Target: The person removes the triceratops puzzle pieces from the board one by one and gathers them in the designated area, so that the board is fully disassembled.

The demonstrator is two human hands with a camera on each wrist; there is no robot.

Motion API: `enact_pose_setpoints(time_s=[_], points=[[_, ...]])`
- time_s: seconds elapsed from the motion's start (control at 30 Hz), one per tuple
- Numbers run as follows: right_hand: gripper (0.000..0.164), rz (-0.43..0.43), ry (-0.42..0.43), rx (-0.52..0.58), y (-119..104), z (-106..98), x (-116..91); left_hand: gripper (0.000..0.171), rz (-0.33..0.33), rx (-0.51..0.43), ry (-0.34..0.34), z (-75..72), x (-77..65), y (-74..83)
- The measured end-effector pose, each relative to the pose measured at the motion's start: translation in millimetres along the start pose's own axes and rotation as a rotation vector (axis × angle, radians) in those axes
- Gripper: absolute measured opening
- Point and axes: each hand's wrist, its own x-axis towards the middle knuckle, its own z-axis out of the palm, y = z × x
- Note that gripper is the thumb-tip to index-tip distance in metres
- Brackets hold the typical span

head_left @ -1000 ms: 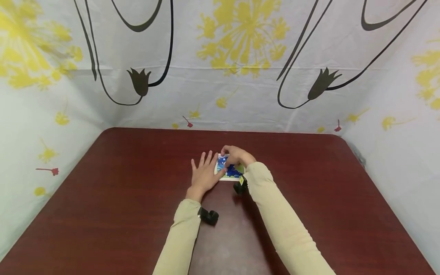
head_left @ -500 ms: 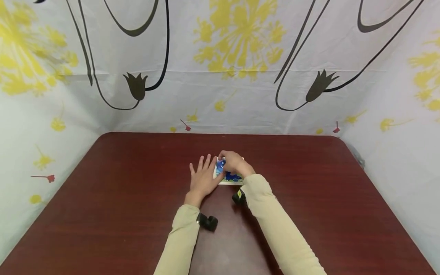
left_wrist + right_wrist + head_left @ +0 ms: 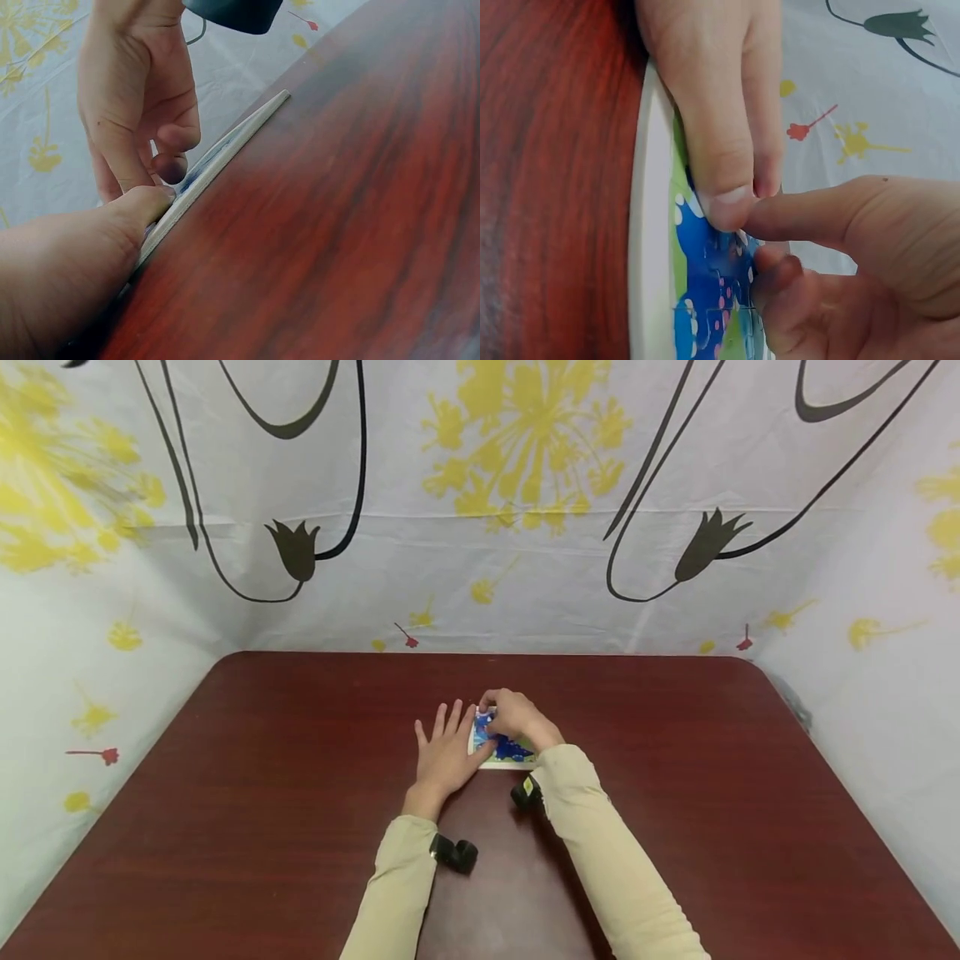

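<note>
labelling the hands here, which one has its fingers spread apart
The left hand: its fingers fan out on the table beside the puzzle, while the right hand bends its fingers down over the puzzle.

place: screened-off space, kind unclear; signs: flowered sheeting (image 3: pixel 525 618) on 3 sides; reddish-brown table (image 3: pixel 262 793)

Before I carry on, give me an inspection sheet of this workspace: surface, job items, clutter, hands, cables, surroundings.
Surface: glossy reddish-brown tabletop, glare towards the near edge.
Job items: one blue-and-green picture puzzle with a white border, lying flat; seams show in the right wrist view.
Clutter: nothing seen on the tabletop.
Left hand: fingers spread, thumb over the puzzle.
Right hand: fingers curled over the puzzle; whether they grip a piece cannot be told.
Cables: nothing seen.
Surroundings: white cloth printed with yellow flowers and dark tulips.
</note>
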Motion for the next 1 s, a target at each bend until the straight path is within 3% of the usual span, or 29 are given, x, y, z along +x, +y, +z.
enact_pose_setpoints(time_s=[0.17,0.47,0.73,1.0], points=[[0.026,-0.017,-0.103,0.000,-2.4,-5.1,7.1,0.075,-0.007,0.008,0.000,-0.3,-0.9,-1.6],[0.026,0.086,-0.237,0.129,-1.9,-9.2,15.6,0.075,0.003,-0.016,-0.008,2.6,-3.3,0.3],[0.027,0.063,-0.245,0.096,-4.9,-11.0,17.4,0.077,-0.006,-0.015,-0.008,3.0,-2.2,-0.1],[0.028,-0.051,-0.098,-0.078,-3.9,-8.2,12.0,0.079,-0.017,-0.007,-0.009,-0.1,-0.1,-0.4]])
